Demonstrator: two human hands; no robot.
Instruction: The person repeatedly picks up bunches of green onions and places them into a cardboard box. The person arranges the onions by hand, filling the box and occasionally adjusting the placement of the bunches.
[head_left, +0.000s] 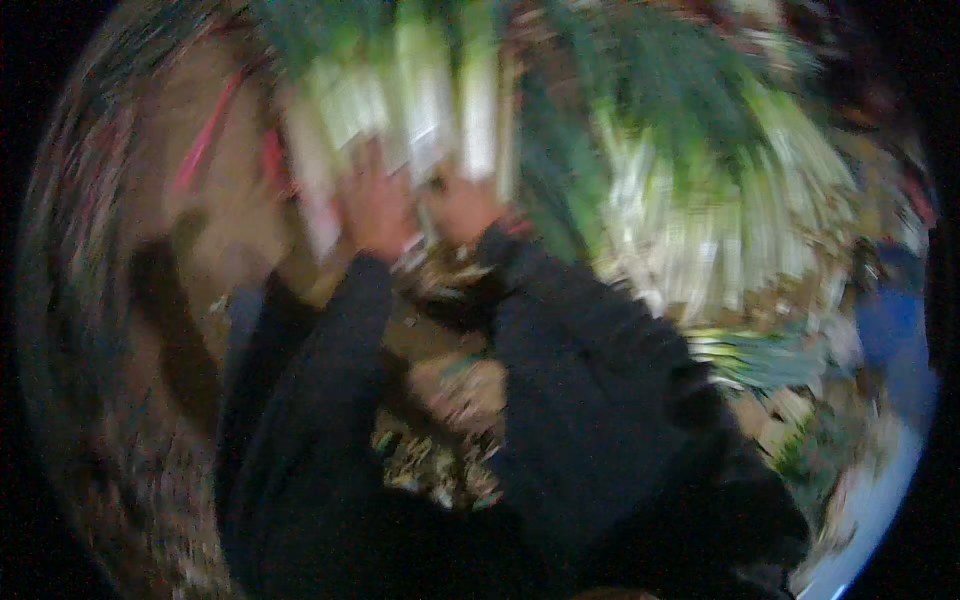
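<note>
Thick white-and-green stalks (478, 112), leeks or long onions, lie side by side ahead of me. My left hand (377, 206) is at the lower ends of the stalks on the left, its fingers pointing up along them. Close beside it, my right hand (466, 208) is at the butts of the middle stalks. Blur hides whether either hand grips a stalk or just rests against it. Brownish roots or dry peelings (442, 274) show just below the hands.
A large pile of similar stalks (705, 217) lies to the right, white ends towards me. Below it is a smaller bunch (757, 356) lying crosswise. A pink strip (211, 131) lies on the brown surface at left. A blue object (892, 322) is at far right.
</note>
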